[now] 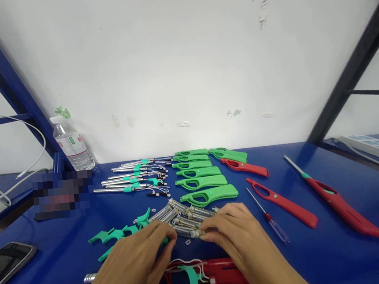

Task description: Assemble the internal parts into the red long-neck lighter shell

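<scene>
My right hand point(239, 232) pinches the end of a clear fuel tank point(184, 231) between thumb and fingers. It is the nearest of a pile of clear fuel tanks point(164, 212). At the tank's left end, my left hand point(138, 257) has its fingers curled together; whether they grip anything is hidden. Below both hands lies an open red lighter shell point(225, 272) with white wires and a teal trigger point(190, 276) in it; my right hand partly covers it. Beside my left hand are several loose teal triggers point(114, 235).
Behind the tanks lie metal lighter rods with wires point(129, 180) and green shell halves point(210, 195). To the right are a screwdriver point(269, 219), a red shell half point(286, 204) and a whole red lighter point(341, 204). At the left stand a water bottle point(73, 145) and a phone point(9, 264).
</scene>
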Available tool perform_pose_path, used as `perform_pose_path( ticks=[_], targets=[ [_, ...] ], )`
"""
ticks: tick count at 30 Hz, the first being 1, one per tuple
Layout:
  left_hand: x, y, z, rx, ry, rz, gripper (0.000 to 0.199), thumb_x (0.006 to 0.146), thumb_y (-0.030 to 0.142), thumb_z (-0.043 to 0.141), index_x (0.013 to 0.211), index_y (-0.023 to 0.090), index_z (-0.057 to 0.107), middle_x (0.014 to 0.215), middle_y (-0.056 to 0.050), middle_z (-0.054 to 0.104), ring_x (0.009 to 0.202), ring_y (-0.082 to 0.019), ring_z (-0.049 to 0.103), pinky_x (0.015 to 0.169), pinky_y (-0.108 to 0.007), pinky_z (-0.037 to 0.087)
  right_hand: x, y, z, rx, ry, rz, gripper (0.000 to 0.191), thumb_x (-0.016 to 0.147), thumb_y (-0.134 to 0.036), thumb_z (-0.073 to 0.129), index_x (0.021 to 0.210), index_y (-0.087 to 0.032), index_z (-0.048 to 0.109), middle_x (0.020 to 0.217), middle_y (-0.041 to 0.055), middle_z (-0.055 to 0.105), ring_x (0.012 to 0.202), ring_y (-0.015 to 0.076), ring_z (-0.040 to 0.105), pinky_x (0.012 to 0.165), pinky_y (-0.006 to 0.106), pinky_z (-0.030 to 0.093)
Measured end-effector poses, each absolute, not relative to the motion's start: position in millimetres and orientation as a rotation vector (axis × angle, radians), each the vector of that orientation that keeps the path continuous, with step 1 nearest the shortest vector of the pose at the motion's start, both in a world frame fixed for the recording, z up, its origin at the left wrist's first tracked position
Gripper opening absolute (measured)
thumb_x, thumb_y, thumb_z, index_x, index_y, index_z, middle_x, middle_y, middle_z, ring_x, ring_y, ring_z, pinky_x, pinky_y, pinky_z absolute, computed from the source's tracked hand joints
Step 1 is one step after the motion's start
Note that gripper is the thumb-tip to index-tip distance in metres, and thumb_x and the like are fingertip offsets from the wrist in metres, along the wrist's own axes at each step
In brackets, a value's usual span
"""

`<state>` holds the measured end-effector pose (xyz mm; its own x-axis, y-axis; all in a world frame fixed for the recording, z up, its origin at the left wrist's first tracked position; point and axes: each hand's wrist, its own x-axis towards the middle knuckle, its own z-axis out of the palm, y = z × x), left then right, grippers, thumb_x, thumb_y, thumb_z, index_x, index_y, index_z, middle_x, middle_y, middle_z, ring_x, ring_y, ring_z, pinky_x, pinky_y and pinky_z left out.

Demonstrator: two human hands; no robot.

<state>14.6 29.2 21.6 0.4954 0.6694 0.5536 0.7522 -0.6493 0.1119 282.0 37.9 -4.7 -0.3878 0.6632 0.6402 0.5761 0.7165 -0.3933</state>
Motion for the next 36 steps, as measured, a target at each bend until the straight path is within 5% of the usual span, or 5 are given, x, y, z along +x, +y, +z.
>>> perform_pose_path(
  ticks=[8, 20, 28, 36],
  targets=[
    [21.9, 22.5, 15.9, -2.632, -1.352, -1.315, 0.018, 0.110, 0.022, 0.071, 0.116, 0.037, 0.079, 0.086, 0.017, 0.083, 0.054, -0.005, 0.069, 0.052, -0.010, 0.049, 280.9, 32.7, -2.2, -0.888, -2.080, 0.004, 0.036, 0.128, -0.051, 0.046, 0.128, -0.032, 0.077, 0.106, -0.0052, 0.086, 0.091, 0.0170, 0.078, 0.086, 0.033, 0.056],
    [28.3, 16.5, 3.5, -2.895, -1.656, -1.354, 0.022, 0.115, 0.037, 0.067, 0.121, 0.038, 0.087, 0.097, 0.009, 0.088, 0.074, -0.011, 0.082, 0.066, -0.013, 0.060, 281.2, 29.6, -6.6, -0.766, -2.057, 0.151, 0.016, 0.126, -0.035, 0.060, 0.120, -0.029, 0.074, 0.109, -0.0067, 0.086, 0.095, 0.0150, 0.076, 0.089, 0.030, 0.054],
    [33.8, 10.0, 10.6, -3.069, -1.965, -1.384, 0.036, 0.118, 0.059, 0.059, 0.109, 0.033, 0.082, 0.084, 0.004, 0.076, 0.065, -0.013, 0.062, 0.060, -0.020, 0.048, 284.1, 29.2, -7.8, -0.752, -2.098, 0.173, 0.016, 0.126, -0.037, 0.062, 0.119, -0.030, 0.074, 0.110, -0.0065, 0.086, 0.099, 0.0155, 0.077, 0.096, 0.029, 0.054],
    [43.0, 4.6, 1.3, -3.007, -2.077, -1.846, 0.053, 0.118, 0.070, 0.059, 0.089, 0.025, 0.062, 0.082, 0.002, 0.062, 0.069, -0.014, 0.053, 0.061, -0.021, 0.041, 284.2, 24.6, -3.1, -0.766, -2.136, 0.055, 0.019, 0.125, -0.026, 0.060, 0.115, -0.026, 0.076, 0.103, -0.0008, 0.084, 0.089, 0.0166, 0.074, 0.082, 0.027, 0.058]
  ],
)
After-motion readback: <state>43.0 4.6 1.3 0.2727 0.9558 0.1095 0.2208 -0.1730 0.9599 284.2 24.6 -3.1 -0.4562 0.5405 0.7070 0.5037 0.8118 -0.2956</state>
